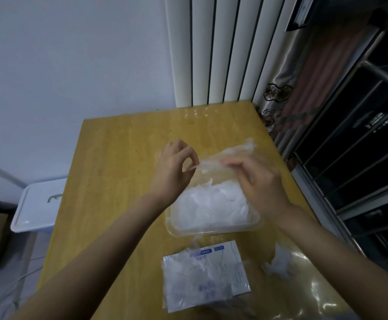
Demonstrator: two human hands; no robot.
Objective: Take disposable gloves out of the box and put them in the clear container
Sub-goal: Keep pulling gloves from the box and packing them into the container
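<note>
The table [119,158] is wood with a smooth, slightly shiny top. The clear container [211,233] is thin glossy plastic, and the glove [230,153] is very thin, crinkled, half-transparent film. The box [232,255] looks like white glossy card. The curtain [308,88] is cloth with a satin shine.

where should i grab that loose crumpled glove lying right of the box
Pinch the bunched, raised middle of the loose glove from above. It lies crumpled right of the box, so its folds stand up for fingertips while its thin edges look flat. Likely the right hand, once it drops the held glove.
</note>
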